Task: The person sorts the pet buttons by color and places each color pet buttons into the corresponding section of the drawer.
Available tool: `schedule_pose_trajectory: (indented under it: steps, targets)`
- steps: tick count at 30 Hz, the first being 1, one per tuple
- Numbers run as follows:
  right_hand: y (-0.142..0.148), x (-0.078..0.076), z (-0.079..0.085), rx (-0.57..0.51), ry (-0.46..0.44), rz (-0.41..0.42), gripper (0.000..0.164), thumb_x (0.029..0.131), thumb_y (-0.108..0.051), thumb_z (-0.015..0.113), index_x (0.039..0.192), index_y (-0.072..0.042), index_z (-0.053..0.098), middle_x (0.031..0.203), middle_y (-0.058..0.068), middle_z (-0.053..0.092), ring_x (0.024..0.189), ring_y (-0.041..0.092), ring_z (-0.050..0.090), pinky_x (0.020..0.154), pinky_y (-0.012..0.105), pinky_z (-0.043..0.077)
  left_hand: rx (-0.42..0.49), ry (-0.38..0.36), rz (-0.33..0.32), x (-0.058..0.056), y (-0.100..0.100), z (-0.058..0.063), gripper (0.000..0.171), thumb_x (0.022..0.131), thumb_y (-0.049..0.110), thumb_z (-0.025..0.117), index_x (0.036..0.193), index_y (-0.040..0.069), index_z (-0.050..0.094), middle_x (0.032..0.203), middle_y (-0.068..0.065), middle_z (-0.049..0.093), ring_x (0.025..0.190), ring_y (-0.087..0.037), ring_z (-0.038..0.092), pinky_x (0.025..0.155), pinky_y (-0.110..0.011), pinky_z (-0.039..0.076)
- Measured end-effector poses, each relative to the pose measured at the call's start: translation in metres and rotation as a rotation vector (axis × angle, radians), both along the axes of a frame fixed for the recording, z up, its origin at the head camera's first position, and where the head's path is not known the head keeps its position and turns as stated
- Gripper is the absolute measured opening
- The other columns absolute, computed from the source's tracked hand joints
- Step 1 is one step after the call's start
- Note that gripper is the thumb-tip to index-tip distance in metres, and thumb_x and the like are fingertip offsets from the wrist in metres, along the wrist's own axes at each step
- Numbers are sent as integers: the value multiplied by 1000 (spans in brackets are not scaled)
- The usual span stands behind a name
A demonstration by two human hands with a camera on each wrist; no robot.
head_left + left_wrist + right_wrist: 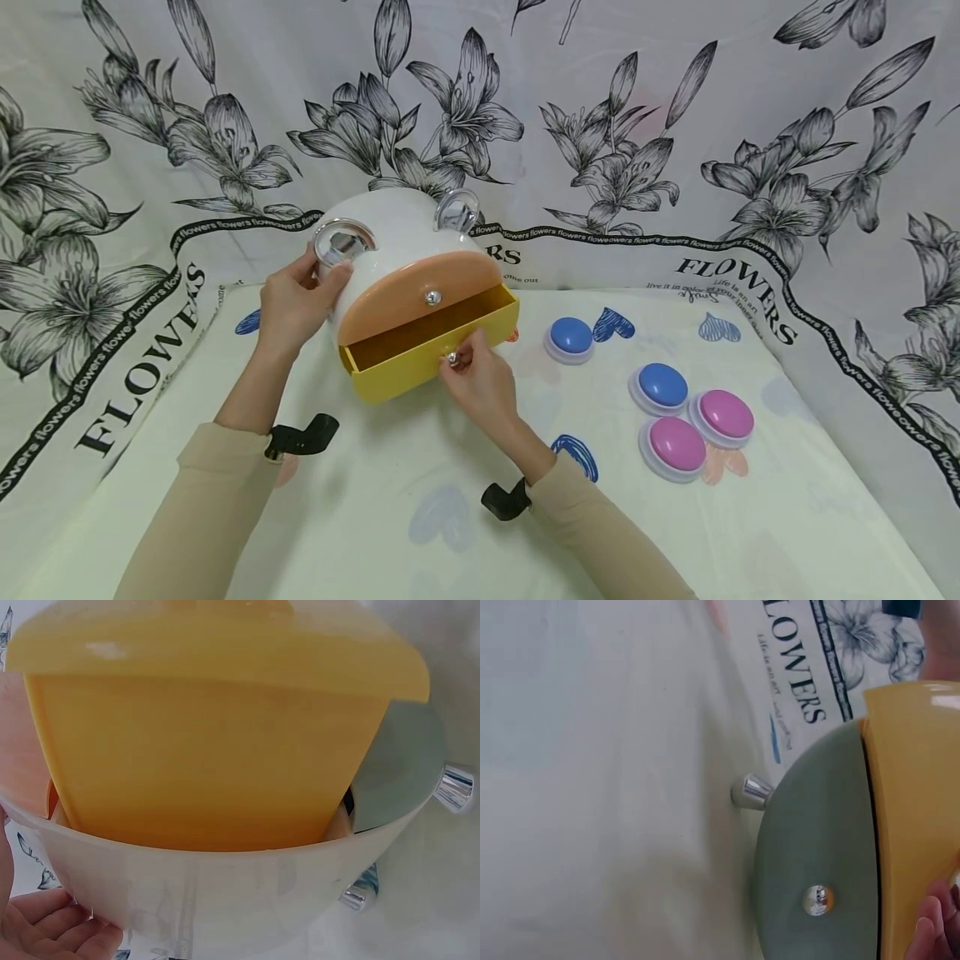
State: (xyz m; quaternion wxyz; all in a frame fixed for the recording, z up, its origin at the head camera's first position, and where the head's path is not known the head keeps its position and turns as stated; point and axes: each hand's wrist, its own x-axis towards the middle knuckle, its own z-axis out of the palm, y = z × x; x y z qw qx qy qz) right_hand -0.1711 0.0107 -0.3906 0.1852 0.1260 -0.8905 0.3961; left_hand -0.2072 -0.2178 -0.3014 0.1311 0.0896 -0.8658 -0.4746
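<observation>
A white rounded cabinet (390,218) with two silver ring-shaped eyes is at the middle-left in the head view. My left hand (296,304) grips its left side by one eye, thumb in front. Below an orange panel (405,308) with a silver knob, a yellow drawer (401,371) stands pulled out, its inside partly visible. My right hand (483,383) pinches the silver knob (452,358) on that drawer's front. A green panel (817,840) with its own knob shows beneath the drawer in the right wrist view, along with a silver foot (752,792).
Right of the cabinet are a blue domed button (572,336), another blue one (663,386) and two pink ones (726,414), (677,443), all with white bases. They sit on a pale heart-printed cloth (360,517). Behind hangs a flower-printed curtain (525,50).
</observation>
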Motion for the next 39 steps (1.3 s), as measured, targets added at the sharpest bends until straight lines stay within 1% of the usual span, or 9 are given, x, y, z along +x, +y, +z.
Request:
schedule_pose_trajectory:
  steps: [3, 6, 11, 16, 23, 31, 35, 39]
  targets:
    - [3, 4, 0, -2, 0, 3, 24, 80, -23, 69, 86, -12, 49, 70, -2, 62, 60, 10, 56, 52, 18, 41, -7, 17, -2, 0, 0, 0, 72, 82, 60, 53, 140, 18, 42, 117, -9, 55, 92, -18, 49, 59, -8, 45]
    - [6, 8, -1, -5, -4, 11, 24, 80, -23, 69, 87, -12, 49, 70, -2, 62, 59, 9, 56, 52, 17, 41, -9, 20, -3, 0, 0, 0, 72, 82, 60, 53, 140, 18, 42, 115, -9, 55, 90, -18, 49, 58, -9, 45]
    - [11, 13, -2, -7, -7, 23, 24, 80, -21, 69, 87, -11, 48, 70, -2, 60, 59, 8, 54, 52, 17, 42, 8, 2, -1, 0, 0, 0, 75, 81, 61, 54, 141, 19, 40, 126, -8, 53, 96, -18, 49, 61, -8, 46]
    - [15, 18, -2, -6, -11, 24, 25, 80, -22, 70, 87, -11, 48, 69, -2, 59, 59, 8, 53, 52, 16, 42, 6, -13, 6, 0, 0, 1, 75, 81, 62, 53, 141, 20, 39, 129, -8, 52, 99, -19, 49, 65, -10, 48]
    - [20, 26, -2, -12, -3, 22, 26, 78, -21, 71, 84, -11, 48, 68, -2, 59, 58, 8, 53, 52, 16, 43, -3, -3, 2, 0, 0, 0, 75, 81, 61, 54, 141, 20, 39, 130, -7, 52, 101, -20, 51, 71, -17, 51]
    - [24, 34, -1, -32, -35, 44, 28, 78, -20, 73, 84, -11, 48, 69, -1, 58, 58, 8, 51, 53, 15, 45, -5, 5, 5, 0, 0, 0, 75, 81, 61, 54, 141, 20, 40, 127, -7, 53, 99, -19, 50, 65, -10, 47]
    - [25, 36, -2, -35, -32, 44, 27, 77, -19, 73, 84, -11, 48, 69, -1, 58, 58, 8, 51, 53, 15, 45, -2, 2, 8, 0, 1, 0, 75, 80, 62, 54, 141, 20, 39, 129, -7, 52, 99, -18, 50, 66, -11, 48]
    - [26, 37, -2, -32, -24, 41, 27, 77, -18, 74, 83, -11, 48, 69, -1, 59, 58, 7, 51, 53, 15, 45, 0, 4, 8, -1, 1, 0, 75, 81, 62, 54, 141, 20, 39, 130, -6, 52, 98, -18, 50, 64, -9, 47]
